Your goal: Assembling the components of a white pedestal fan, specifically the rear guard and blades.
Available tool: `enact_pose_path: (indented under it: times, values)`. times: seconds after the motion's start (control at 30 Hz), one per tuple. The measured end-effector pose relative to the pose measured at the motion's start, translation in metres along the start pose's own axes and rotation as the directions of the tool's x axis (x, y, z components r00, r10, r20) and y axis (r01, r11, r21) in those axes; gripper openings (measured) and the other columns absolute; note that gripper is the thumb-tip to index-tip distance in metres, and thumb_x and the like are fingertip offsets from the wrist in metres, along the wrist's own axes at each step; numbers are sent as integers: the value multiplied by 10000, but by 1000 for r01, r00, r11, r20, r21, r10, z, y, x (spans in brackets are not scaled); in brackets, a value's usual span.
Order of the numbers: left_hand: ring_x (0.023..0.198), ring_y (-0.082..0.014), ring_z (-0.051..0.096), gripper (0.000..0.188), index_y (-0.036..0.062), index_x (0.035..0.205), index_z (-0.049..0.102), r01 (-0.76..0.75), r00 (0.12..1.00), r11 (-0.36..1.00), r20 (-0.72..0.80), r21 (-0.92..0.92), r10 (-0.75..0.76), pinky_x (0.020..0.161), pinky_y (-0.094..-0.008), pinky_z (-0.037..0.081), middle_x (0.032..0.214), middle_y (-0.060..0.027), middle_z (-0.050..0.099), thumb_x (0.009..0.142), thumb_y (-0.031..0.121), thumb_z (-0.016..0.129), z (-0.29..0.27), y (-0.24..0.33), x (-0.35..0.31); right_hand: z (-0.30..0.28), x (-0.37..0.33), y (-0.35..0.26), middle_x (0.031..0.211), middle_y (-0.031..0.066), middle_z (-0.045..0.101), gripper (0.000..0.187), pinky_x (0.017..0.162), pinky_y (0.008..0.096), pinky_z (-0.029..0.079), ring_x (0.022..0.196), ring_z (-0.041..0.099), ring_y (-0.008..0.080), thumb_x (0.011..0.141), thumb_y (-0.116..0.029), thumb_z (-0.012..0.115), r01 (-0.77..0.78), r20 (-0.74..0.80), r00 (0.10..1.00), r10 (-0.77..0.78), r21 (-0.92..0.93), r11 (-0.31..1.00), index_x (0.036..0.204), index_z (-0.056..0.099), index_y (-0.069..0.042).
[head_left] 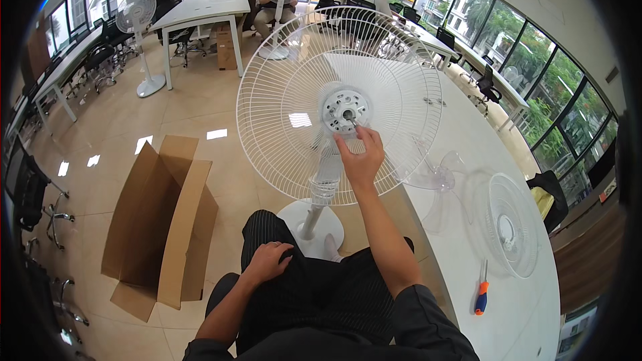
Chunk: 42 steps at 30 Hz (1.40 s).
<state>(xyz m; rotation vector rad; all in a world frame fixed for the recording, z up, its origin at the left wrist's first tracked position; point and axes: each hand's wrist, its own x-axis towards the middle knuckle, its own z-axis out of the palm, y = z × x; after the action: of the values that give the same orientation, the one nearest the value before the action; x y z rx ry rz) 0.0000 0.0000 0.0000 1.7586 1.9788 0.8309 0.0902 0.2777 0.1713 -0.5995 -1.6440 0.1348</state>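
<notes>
The white fan [329,112] stood on the floor [87,207] by the table's [445,247] left edge. The right hand [365,159] was at its hub [347,114], fingers slightly parted; I couldn't tell whether they gripped anything. The left hand [269,262] rested empty, fingers loosely curled. Clear blades [445,178] lay near that edge, a loose grille [509,234] towards the right edge, a screwdriver [481,299] nearer the person. Tall windows [493,25] lined the room.

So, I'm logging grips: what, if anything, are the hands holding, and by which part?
The left hand holds nothing. The right hand is by the fan shaft; whether it grips that cannot be told.
</notes>
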Motion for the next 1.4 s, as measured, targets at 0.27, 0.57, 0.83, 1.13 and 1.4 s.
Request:
enact_pose_path:
  times: [0.27, 0.57, 0.83, 1.13, 1.4]
  values:
    - [1042, -316, 628, 328, 93, 1152, 640, -46, 999, 999, -24, 22, 47, 905, -424, 478, 1080, -139, 676, 848, 201, 694, 0, -2, -2, -8, -6, 0, 766, 62, 638, 597, 663, 308, 500, 714, 620, 166, 668, -180, 882, -107, 98, 989, 107, -4, 994, 1174, 634, 16]
    - [1047, -313, 624, 329, 97, 1157, 637, -36, 999, 999, -8, 24, 36, 916, -425, 470, 1075, -131, 675, 853, 209, 691, 1, -1, -3, -3, 2, -5, 738, 42, 623, 818, 606, 275, 487, 606, 581, 135, 693, -158, 859, -231, 226, 953, 199, 125, 965, 1391, 462, 2]
    - [1046, -312, 622, 335, 96, 1162, 635, -32, 999, 999, -7, 24, 32, 917, -424, 469, 1080, -131, 674, 851, 210, 690, 1, -2, -2, -1, 9, -5, 692, 49, 635, 601, 552, 258, 475, 557, 581, 119, 718, -146, 840, -260, 208, 951, 230, 131, 957, 1244, 601, 20]
    - [1035, -320, 622, 340, 86, 1157, 639, -52, 998, 998, -22, 31, 52, 921, -426, 474, 1072, -139, 669, 843, 204, 699, 7, -5, -2, -8, -5, -6, 714, 69, 652, 526, 529, 265, 480, 535, 594, 114, 743, -150, 839, -189, 137, 975, 174, 102, 977, 1188, 620, 24]
    - [1005, -316, 631, 325, 71, 1150, 645, -66, 997, 998, -33, -9, 65, 895, -406, 501, 1057, -146, 664, 846, 173, 697, 5, 1, 1, 12, 17, -8, 752, 94, 651, 586, 509, 269, 478, 540, 598, 130, 740, -175, 844, -258, 112, 964, 243, 149, 955, 1237, 600, 18]
